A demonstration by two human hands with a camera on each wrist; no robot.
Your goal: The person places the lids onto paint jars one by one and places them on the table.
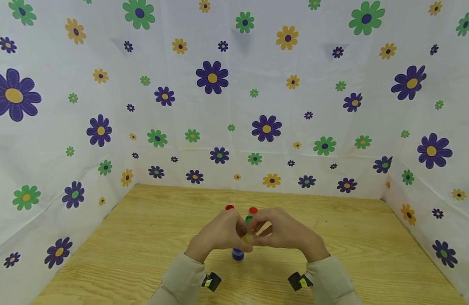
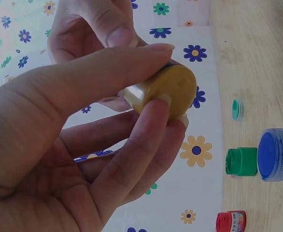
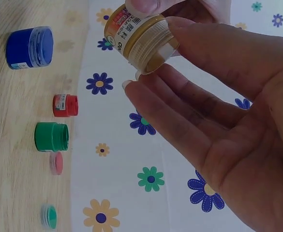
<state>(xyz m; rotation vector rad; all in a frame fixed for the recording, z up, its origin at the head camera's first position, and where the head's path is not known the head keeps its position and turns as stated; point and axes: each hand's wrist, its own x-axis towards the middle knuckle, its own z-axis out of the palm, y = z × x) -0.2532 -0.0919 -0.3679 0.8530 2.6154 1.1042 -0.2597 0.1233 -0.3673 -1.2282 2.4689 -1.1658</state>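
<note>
A small yellow paint jar [image 1: 247,239] is held up above the table, tilted. My left hand [image 1: 224,231] grips its body between thumb and fingers, as the left wrist view shows with the jar's yellow base [image 2: 177,87] facing out. My right hand [image 1: 286,232] pinches the jar's clear ribbed lid [image 3: 151,50], with the thumb against its side. Printed label text shows on the jar in the right wrist view. Just below the hands stands a blue paint jar [image 1: 238,254] with its clear lid on.
Beyond the hands stand an uncapped green jar [image 3: 52,137] and an uncapped red jar [image 3: 65,105]. A red lid [image 1: 253,210] and a green lid [image 2: 237,109] lie on the wooden table [image 1: 143,237]. Flower-printed white cloth [image 1: 173,114] encloses the back and sides.
</note>
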